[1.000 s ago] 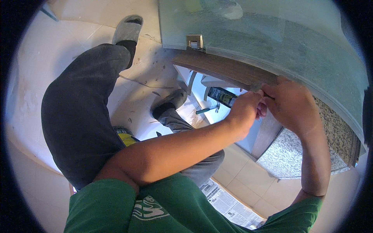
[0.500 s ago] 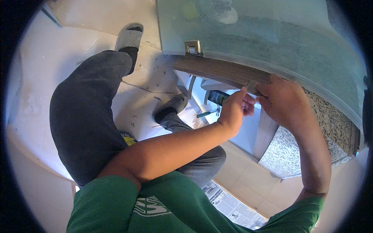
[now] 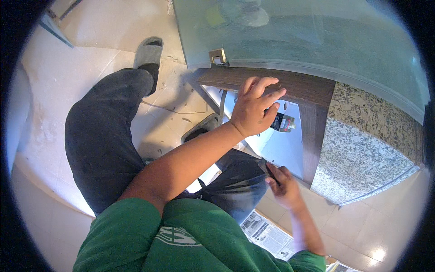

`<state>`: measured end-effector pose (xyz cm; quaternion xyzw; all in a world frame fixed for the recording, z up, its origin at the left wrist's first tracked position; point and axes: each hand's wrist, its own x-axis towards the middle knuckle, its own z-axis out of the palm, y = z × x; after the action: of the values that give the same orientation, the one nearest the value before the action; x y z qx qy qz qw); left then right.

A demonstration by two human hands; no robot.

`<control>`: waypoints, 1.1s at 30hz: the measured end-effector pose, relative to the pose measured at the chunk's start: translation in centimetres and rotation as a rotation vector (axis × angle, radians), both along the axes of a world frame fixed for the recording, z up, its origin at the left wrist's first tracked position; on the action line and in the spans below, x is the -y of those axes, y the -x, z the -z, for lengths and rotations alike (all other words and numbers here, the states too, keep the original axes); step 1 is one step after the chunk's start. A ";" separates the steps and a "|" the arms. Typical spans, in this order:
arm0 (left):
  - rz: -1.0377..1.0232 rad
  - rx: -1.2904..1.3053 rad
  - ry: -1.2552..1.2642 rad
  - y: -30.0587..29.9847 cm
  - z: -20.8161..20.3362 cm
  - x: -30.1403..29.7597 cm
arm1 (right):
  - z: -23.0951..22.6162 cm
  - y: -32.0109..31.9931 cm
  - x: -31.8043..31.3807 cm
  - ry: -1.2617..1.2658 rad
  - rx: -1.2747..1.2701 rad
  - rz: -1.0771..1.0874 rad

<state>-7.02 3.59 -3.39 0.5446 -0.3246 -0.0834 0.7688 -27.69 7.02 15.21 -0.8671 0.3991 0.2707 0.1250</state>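
Observation:
My left hand (image 3: 256, 109) is open, its fingers apart above the brown wooden edge strip (image 3: 226, 78) of a cabinet frame. I cannot tell whether the fingertips touch the wood. Lower down and nearer to me, my right hand (image 3: 286, 188) is closed round the dark handle of a putty knife (image 3: 264, 167). Its flat grey blade points up and left, beside my bent knee and away from the wood. Inside the white cabinet opening, a black container (image 3: 282, 122) with a printed label shows partly behind my left hand.
A greenish glass panel (image 3: 294, 41) runs along the far side, with a square metal fitting (image 3: 217, 56) at its corner. On the right stands a speckled granite block (image 3: 358, 149). Newspaper (image 3: 265, 233) lies below. Debris dots the tiled floor (image 3: 122, 54) near my slippers.
My right hand has drawn back from the wooden strip toward me, carrying the putty knife. The left hand has moved left and spread its fingers over the strip. The view has shifted slightly.

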 end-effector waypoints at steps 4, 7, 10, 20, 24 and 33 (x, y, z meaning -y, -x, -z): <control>-0.044 0.050 -0.039 -0.8 0.7 -0.5 | 5.5 6.0 -2.3 0.167 0.301 0.022; 0.007 0.001 -0.042 -1.1 0.5 -0.7 | 8.8 6.7 -3.4 0.269 0.458 -0.099; 0.103 0.013 -0.049 -1.1 -1.4 -0.9 | 10.3 6.3 -3.2 0.360 0.533 -0.068; -0.026 0.190 -0.098 -1.8 -0.9 -1.0 | 10.1 3.6 -2.1 0.345 0.593 -0.007; 0.066 0.178 -0.145 -2.5 -0.6 -1.4 | 9.9 1.9 -0.9 0.347 0.652 -0.013; 0.115 0.681 -0.280 -4.5 -1.0 -2.1 | 9.9 4.1 -1.6 0.428 0.689 0.002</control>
<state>-2.51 5.73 -2.36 0.6220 -0.5772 0.0158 0.5289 -31.79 8.60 5.34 -0.9131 0.3818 -0.1252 0.0684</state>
